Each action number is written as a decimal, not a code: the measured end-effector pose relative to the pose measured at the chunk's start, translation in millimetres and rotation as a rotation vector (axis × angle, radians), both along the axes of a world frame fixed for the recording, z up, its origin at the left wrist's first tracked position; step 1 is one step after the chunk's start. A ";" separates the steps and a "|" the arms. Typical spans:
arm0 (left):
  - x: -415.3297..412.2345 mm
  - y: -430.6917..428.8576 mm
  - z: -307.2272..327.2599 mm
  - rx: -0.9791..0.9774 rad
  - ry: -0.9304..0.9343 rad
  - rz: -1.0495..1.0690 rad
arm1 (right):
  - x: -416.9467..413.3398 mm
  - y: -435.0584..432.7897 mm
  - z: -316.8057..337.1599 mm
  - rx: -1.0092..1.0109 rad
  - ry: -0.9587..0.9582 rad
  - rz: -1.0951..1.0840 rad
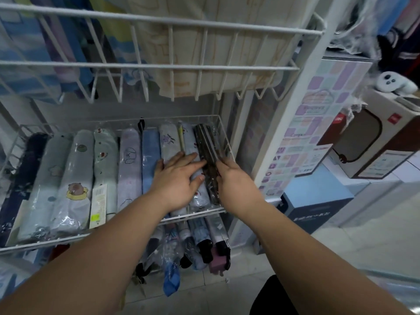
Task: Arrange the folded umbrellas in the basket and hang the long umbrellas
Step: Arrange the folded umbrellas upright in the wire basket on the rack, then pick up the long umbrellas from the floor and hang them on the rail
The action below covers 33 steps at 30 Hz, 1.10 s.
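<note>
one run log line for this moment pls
step: seating dark striped umbrella at right end of basket | left hand: flat on neighbouring wrapped umbrella | right hand: gripping dark striped umbrella

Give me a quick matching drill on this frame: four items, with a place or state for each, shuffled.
Items:
1. dark striped umbrella
2. navy floral umbrella
3. left hand
4. plain blue umbrella

Places/states:
A. far left end of the wire basket
B. far right end of the row, gripped by the right hand
C. flat on the pale umbrellas, fingers spread
D. mid-row, just left of the left hand

Pairs: 1-B, 2-A, 3-C, 4-D
</note>
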<state>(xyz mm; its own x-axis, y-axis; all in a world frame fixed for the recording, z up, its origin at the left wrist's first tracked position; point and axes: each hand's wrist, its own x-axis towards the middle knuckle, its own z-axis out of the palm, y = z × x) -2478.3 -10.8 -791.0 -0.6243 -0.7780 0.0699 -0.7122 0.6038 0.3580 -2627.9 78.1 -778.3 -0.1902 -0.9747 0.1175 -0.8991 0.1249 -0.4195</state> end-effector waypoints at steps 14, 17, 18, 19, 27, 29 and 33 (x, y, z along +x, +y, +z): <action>-97.2 121.6 -3.8 0.010 0.432 -0.555 | -120.5 165.5 -40.1 -0.180 -0.066 -0.240; -136.8 142.1 -26.1 0.111 0.311 -0.624 | -152.4 207.1 -66.2 -0.085 -0.073 -0.400; -148.8 147.7 -35.2 0.149 0.264 -0.643 | -158.9 221.9 -73.2 -0.041 -0.081 -0.458; -160.2 152.5 -44.8 0.186 0.216 -0.662 | -163.3 236.4 -79.0 0.012 -0.090 -0.516; -227.1 191.0 -139.6 0.344 -0.064 -0.613 | -204.9 330.3 -144.4 0.466 -0.087 -0.677; -252.1 205.4 -177.1 0.416 -0.094 -0.547 | -228.6 346.6 -175.0 0.490 -0.148 -0.708; -299.5 248.3 -253.8 0.536 -0.203 -0.448 | -279.2 387.3 -237.4 0.558 -0.157 -0.673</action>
